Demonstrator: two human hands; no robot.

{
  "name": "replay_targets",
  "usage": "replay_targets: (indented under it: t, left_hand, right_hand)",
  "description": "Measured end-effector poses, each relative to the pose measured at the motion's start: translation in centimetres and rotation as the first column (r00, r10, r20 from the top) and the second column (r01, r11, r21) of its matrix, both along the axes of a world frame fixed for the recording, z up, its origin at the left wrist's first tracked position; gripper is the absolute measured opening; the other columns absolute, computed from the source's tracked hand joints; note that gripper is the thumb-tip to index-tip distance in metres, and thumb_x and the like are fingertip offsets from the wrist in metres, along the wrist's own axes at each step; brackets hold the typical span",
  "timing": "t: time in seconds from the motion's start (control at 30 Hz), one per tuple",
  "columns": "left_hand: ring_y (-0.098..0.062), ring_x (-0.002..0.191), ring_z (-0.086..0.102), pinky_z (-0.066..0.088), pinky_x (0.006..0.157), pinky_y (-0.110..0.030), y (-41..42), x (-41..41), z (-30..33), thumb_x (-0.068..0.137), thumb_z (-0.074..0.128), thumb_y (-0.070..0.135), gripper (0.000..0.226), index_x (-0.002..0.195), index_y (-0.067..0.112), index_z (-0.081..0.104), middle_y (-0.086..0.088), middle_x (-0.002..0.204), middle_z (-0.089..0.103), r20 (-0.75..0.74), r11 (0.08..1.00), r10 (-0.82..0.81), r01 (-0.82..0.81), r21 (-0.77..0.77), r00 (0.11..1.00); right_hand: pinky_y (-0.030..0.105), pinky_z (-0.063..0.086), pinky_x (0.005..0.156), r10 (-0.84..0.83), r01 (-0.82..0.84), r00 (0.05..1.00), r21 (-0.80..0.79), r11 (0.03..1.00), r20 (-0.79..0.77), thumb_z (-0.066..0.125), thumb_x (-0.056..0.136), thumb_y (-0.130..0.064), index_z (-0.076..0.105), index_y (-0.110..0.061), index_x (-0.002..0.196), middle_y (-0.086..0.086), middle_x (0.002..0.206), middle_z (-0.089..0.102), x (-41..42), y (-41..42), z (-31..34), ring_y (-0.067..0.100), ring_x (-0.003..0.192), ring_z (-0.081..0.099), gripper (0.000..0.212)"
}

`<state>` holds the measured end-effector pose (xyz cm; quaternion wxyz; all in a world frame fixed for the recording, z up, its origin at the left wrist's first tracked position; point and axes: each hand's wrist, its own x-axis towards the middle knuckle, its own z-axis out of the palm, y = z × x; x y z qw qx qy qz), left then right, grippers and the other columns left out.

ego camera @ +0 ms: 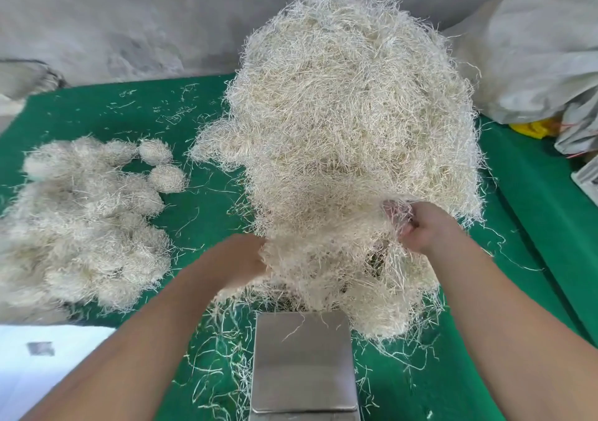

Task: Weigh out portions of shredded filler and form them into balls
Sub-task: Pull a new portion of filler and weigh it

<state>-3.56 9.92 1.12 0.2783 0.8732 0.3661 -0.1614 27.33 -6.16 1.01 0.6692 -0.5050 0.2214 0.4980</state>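
Observation:
A tall heap of pale shredded filler (349, 113) fills the middle of the green table (200, 200). My right hand (424, 226) grips a tuft of filler at the heap's lower right. My left hand (239, 258) is pushed into the heap's lower left side, its fingers buried in the strands, so I cannot see their pose. Between my hands a clump of filler (323, 258) hangs off the heap. Just below it, a steel scale platform (302, 362) holds only a few loose strands. Several formed filler balls (87, 226) are piled at the left.
Loose strands litter the green cloth around the scale. Grey plastic sacks (543, 51) and a yellow bag (532, 129) lie at the back right. A white sheet (42, 372) covers the near left corner. A grey wall stands behind the table.

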Motion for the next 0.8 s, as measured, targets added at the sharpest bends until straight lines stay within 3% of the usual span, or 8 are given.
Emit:
replay_targets:
  t: [0.13, 0.23, 0.3, 0.4, 0.47, 0.57, 0.67, 0.8]
  left_hand:
    - [0.0, 0.051, 0.054, 0.047, 0.051, -0.016, 1.2, -0.4, 1.5, 0.101, 0.054, 0.014, 0.022, 0.081, 0.019, 0.062, 0.002, 0.072, 0.067, 0.305, 0.929, 0.357, -0.37, -0.016, 0.883]
    - [-0.002, 0.044, 0.054, 0.045, 0.044, -0.02, 1.6, -1.6, 2.3, 0.099, 0.065, 0.024, 0.014, 0.088, 0.015, 0.065, 0.0, 0.072, 0.064, 0.494, 0.62, 0.76, -0.699, -0.355, 0.423]
    - [0.005, 0.051, 0.057, 0.047, 0.047, -0.014, 1.3, -1.7, 2.6, 0.101, 0.062, 0.021, 0.011, 0.095, 0.012, 0.064, 0.004, 0.076, 0.06, 0.508, 0.503, 0.835, -0.669, -0.547, 0.212]
    - [-0.001, 0.069, 0.062, 0.048, 0.059, -0.008, -0.2, -0.4, 2.8, 0.103, 0.056, 0.015, 0.012, 0.093, 0.011, 0.06, -0.002, 0.086, 0.059, 0.508, 0.508, 0.84, -0.604, -0.614, 0.191]
    - [-0.019, 0.09, 0.064, 0.055, 0.079, -0.029, -1.4, 0.9, 3.6, 0.101, 0.061, 0.028, 0.02, 0.109, 0.011, 0.066, -0.006, 0.103, 0.066, 0.469, 0.466, 0.873, -0.518, -0.718, 0.135]
    - [-0.028, 0.089, 0.067, 0.052, 0.075, -0.039, -2.2, 2.2, 4.0, 0.087, 0.07, 0.047, 0.041, 0.106, 0.011, 0.07, -0.01, 0.094, 0.068, 0.342, 0.343, 0.937, -0.403, -0.849, 0.077]
    - [-0.026, 0.062, 0.072, 0.052, 0.053, -0.032, -2.9, 3.3, 3.6, 0.088, 0.07, 0.059, 0.042, 0.08, 0.019, 0.081, -0.007, 0.077, 0.076, 0.299, 0.326, 0.945, -0.421, -0.847, 0.13]
    - [-0.02, 0.062, 0.067, 0.053, 0.053, -0.031, -3.8, 4.2, 1.9, 0.087, 0.074, 0.058, 0.046, 0.096, 0.013, 0.073, -0.002, 0.07, 0.071, 0.21, 0.241, 0.971, -0.488, -0.839, 0.118]
  right_hand:
    - [0.019, 0.059, 0.067, -0.06, 0.095, 0.956, -0.107, 0.99, 0.289, 0.048, 0.106, -0.003, 0.05, -0.001, 0.147, 0.008, 0.097, 0.068, 0.6, 0.8, -1.4, 0.011, 0.079, 0.067, 0.041]
    - [0.027, 0.053, 0.056, 0.116, 0.04, 0.845, -0.278, 0.96, 0.522, 0.057, 0.1, -0.005, 0.03, -0.021, 0.159, 0.019, 0.127, 0.059, 1.3, -0.4, -2.2, 0.015, 0.078, 0.054, 0.067]
    - [0.05, 0.061, 0.081, 0.446, -0.242, 0.726, -0.412, 0.878, 0.524, 0.066, 0.1, -0.017, 0.024, -0.032, 0.16, 0.023, 0.155, 0.042, 0.4, -0.8, -2.5, 0.034, 0.113, 0.06, 0.075]
    - [0.06, 0.038, 0.116, 0.818, -0.539, 0.289, -0.622, 0.568, 0.497, 0.065, 0.102, -0.026, 0.012, -0.032, 0.163, 0.02, 0.166, 0.027, -1.6, -0.3, -3.0, 0.043, 0.142, 0.042, 0.082]
    - [0.055, 0.044, 0.113, 0.906, -0.397, -0.096, -0.85, 0.345, 0.412, 0.064, 0.1, -0.035, 0.009, -0.03, 0.163, 0.018, 0.167, 0.019, -2.8, 0.2, -2.7, 0.042, 0.142, 0.042, 0.084]
    - [0.04, 0.052, 0.092, 0.79, 0.133, -0.466, -0.852, 0.507, 0.397, 0.064, 0.089, -0.054, 0.032, -0.029, 0.155, 0.011, 0.142, 0.04, -5.4, -0.2, -2.2, 0.028, 0.119, 0.05, 0.077]
    - [0.034, 0.048, 0.087, 0.549, -0.001, -0.674, -0.743, 0.669, 0.495, 0.057, 0.083, -0.07, 0.044, -0.031, 0.144, 0.0, 0.12, 0.046, -10.3, -0.9, -3.4, 0.016, 0.108, 0.046, 0.073]
    - [0.042, 0.042, 0.106, 0.708, -0.113, -0.678, -0.98, 0.164, 0.197, 0.06, 0.094, -0.052, 0.053, -0.022, 0.131, 0.005, 0.123, 0.04, -13.0, -1.5, -6.5, 0.025, 0.117, 0.041, 0.048]
